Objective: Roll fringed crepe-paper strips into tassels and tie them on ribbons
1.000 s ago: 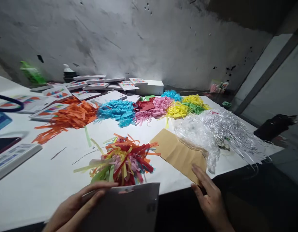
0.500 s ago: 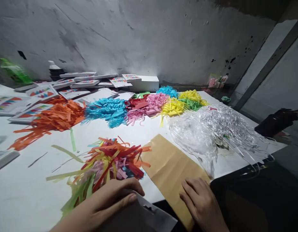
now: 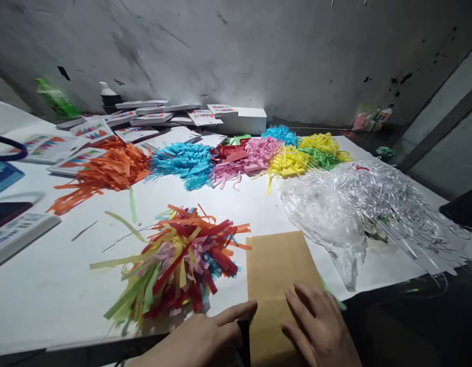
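Note:
My right hand (image 3: pixel 316 322) rests on a flat piece of brown paper (image 3: pixel 278 255), its fingers apart and slightly bent. At the paper's left edge is my left hand (image 3: pixel 207 336), index finger stretched out along it and the other fingers curled and partly hidden. The paper overhangs the front of the white table (image 3: pixel 79 306). Left of it lies a loose heap of mixed coloured strips (image 3: pixel 182 260) in red, orange, yellow, green, pink and blue. A bit of green (image 3: pixel 333 293) shows beside the paper's right edge.
Behind are bundles of orange strips (image 3: pixel 113 165), blue strips (image 3: pixel 182 162), pink strips (image 3: pixel 262 153) and yellow strips (image 3: pixel 289 162). Clear plastic (image 3: pixel 323 209) and silvery strings (image 3: pixel 392 199) lie right. Flat printed boxes (image 3: pixel 90 130) are stacked toward the wall. Scissors' handles (image 3: pixel 14 148) show far left.
The white card-like piece under my left hand has gone from view, and that hand has shifted right to the brown paper. The paper has turned straighter towards me. The view has swung left.

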### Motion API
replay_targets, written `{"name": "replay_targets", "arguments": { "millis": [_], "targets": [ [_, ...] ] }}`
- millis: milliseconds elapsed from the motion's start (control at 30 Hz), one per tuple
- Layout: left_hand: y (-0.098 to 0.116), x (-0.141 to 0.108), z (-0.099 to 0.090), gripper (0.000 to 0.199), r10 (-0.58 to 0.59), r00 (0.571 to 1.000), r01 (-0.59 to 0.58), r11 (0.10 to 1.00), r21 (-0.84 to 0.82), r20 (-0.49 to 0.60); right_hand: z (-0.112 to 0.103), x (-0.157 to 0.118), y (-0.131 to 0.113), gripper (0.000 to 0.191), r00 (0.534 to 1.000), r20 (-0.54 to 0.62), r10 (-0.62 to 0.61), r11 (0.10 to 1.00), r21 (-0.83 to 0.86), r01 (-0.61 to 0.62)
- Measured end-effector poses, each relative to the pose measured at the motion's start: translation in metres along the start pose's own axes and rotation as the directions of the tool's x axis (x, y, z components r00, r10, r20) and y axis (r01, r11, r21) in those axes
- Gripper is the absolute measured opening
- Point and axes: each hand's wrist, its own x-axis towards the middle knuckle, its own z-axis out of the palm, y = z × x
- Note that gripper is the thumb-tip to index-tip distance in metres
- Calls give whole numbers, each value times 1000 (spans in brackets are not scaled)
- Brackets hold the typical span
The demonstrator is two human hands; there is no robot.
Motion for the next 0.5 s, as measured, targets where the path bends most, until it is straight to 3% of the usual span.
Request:
{"name": "replay_targets", "arguments": {
  "millis": [67, 267, 433, 500],
  "targets": [
    [2, -2, -3, 25, -2, 997, 1, 1000, 17, 72, -1, 3, 0, 29, 1000, 18, 2, 1000, 7, -2],
    [3, -8, -8, 26, -24, 998, 23, 1000, 10, 65, 2, 3, -2, 26, 997, -20, 76, 996, 44, -75],
    [-5, -10, 4, 29, -58, 997, 52, 991, 121, 43, 5, -5, -4, 26, 992, -31, 125, 990, 67, -123],
    [-10, -9, 11, 34, -84, 996, 77, 983, 164, 36, 6, -9, -4, 29, 980, -26, 198, 973, 129, -193]
  ]
}}
